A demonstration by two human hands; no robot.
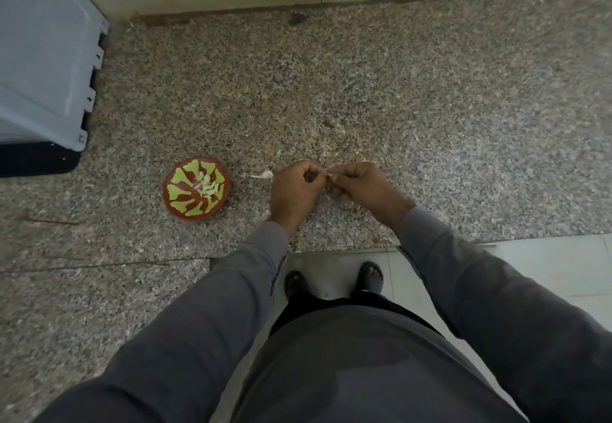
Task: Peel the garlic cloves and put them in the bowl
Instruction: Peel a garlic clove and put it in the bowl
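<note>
Garlic clove (332, 175) sits pinched between the fingertips of both my hands, just a pale sliver showing where they meet above the speckled stone tabletop (364, 91). My left hand (294, 190) has its fingers curled in tight around the clove's near end, and my right hand (357, 184) is curled too, its thumb and fingers nipping the other end, so the two hands touch at the knuckles. Just past my left hand, on its outer side, a garlic bulb piece (265, 175) with a thin stalk lies on the stone, close to my knuckles; whether it touches them I cannot tell. Further out to the left of that hand stands the bowl (177, 190), reddish brown with yellow-green shapes, holding a small heap of peeled cloves (208, 186) in its middle. Far off beyond the bowl, a pale grey appliance (43, 58) stands on a black base at the tabletop's end. Below my wrists, grey sleeves (463, 273) run back towards me, and my sandalled feet (371, 276) stand on the light floor tiles (546, 273).
</note>
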